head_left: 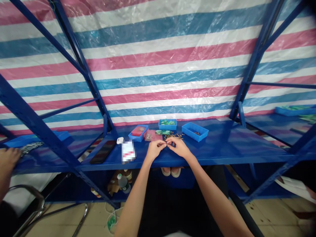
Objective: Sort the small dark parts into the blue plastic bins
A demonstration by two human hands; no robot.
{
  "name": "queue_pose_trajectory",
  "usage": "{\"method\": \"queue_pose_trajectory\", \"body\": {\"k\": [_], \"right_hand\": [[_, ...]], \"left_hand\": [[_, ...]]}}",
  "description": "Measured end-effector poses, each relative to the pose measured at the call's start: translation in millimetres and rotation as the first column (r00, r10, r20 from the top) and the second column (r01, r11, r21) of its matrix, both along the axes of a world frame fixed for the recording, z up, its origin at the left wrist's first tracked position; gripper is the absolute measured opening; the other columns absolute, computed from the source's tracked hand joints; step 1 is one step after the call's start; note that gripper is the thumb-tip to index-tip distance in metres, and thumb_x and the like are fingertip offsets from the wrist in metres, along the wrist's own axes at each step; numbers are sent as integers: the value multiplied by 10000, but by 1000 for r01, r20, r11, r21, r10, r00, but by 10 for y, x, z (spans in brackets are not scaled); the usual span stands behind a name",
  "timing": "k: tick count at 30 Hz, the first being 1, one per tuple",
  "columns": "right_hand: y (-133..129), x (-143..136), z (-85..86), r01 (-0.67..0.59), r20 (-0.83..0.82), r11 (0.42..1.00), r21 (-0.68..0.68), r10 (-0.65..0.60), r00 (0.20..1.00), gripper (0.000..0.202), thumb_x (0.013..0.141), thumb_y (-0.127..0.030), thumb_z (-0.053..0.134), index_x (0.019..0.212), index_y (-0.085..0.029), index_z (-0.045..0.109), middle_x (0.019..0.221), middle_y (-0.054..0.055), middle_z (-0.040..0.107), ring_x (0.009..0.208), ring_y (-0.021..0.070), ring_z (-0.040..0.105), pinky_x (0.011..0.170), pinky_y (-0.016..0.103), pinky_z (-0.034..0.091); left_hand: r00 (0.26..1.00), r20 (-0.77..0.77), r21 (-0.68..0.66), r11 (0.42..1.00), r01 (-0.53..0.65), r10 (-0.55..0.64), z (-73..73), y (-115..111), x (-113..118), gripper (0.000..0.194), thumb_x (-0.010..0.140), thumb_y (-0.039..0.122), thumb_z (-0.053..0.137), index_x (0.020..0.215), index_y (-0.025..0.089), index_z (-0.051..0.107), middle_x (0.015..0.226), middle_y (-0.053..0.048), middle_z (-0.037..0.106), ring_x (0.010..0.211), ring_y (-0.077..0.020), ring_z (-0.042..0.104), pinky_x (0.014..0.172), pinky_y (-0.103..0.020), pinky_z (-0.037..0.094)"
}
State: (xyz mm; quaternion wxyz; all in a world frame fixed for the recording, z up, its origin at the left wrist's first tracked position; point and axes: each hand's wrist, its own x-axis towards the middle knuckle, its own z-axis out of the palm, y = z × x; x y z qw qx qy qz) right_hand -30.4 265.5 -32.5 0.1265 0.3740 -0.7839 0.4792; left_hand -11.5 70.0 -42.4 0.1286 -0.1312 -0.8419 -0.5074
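Observation:
My left hand point(156, 148) and my right hand point(178, 147) meet over the front part of the blue table, fingertips pinched together. Whatever they hold between them is too small to name. Just beyond the fingers lies a pile of small dark and gold pieces point(174, 135). Left of the pile is a pink bag point(150, 135), with green packets point(163, 132) behind. A blue tray point(195, 131) at the right holds a few similar small pieces. Another blue tray point(167, 124) at the back contains green packets, and a third blue tray point(138, 133) has a red item in it.
A dark phone point(103, 151), a white case point(120, 140) and a blurred-out white item point(128, 151) lie to the left. Blue metal posts point(85, 70) frame the table. Another person's hand point(9, 159) is at the far left. Bottles point(123, 183) stand below.

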Motion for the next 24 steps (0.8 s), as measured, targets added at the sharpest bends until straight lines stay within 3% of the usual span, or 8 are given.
{"method": "queue_pose_trajectory", "body": {"k": [7, 13, 18, 24], "right_hand": [[-6, -21, -39, -22, 0, 1000, 0, 22, 1000, 230, 841, -262, 665, 1069, -235, 663, 955, 25, 706, 858, 179, 648, 797, 315, 502], [-13, -12, -34, -1, -42, 1000, 30, 2, 999, 147, 865, -300, 666, 993, -231, 684, 913, 22, 700, 853, 181, 645, 810, 318, 495], [-24, -10, -40, -3, -3, 1000, 3, 3, 1000, 256, 856, -299, 683, 1101, -230, 659, 910, 20, 708, 831, 174, 658, 800, 309, 504], [-28, -3, -40, 41, -26, 999, 29, -40, 999, 262, 865, -314, 668, 1115, -236, 657, 867, 12, 714, 811, 177, 664, 797, 315, 504]], "left_hand": [[999, -49, 51, 998, 20, -18, -86, -43, -51, 226, 807, 344, 705, 936, 163, 748, 860, -64, 753, 738, -173, 679, 713, -265, 522], [999, -48, 79, 997, 19, -15, -62, -41, -23, 253, 809, 383, 703, 921, 163, 759, 883, -79, 760, 774, -196, 693, 740, -285, 526], [999, -47, 37, 999, 1, 0, 5, -35, 38, 343, 870, 468, 611, 800, 159, 743, 751, -59, 736, 683, -176, 662, 673, -260, 494], [994, -5, 145, 984, -104, 106, 13, -19, 52, 376, 885, 492, 571, 773, 156, 697, 666, -45, 693, 581, -147, 615, 592, -241, 474]]}}
